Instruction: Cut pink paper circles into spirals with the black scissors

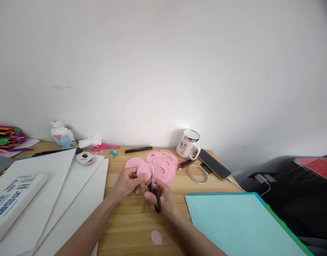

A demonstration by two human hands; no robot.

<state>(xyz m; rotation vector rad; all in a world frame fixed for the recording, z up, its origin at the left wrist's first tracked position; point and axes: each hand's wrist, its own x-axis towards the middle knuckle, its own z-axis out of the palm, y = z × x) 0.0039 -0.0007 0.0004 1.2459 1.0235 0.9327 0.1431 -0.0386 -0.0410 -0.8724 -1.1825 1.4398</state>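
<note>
Between thumb and fingers, my left hand pinches a round pink paper piece. My right hand grips black-handled scissors, their blades pointing away from me at the right edge of that paper. Just beyond my hands lies a pile of pink paper circles and rings, overlapping one another. Another pink paper circle rests on the wooden table to the left of the pile, partly covered by the held piece. Nearer to me, a small leaf-shaped pink piece lies flat.
White sheets cover the left side, with a white box on them. Light-blue sheets lie at right. Along the wall are a white bottle, pink scissors, a black marker, a mug and a phone.
</note>
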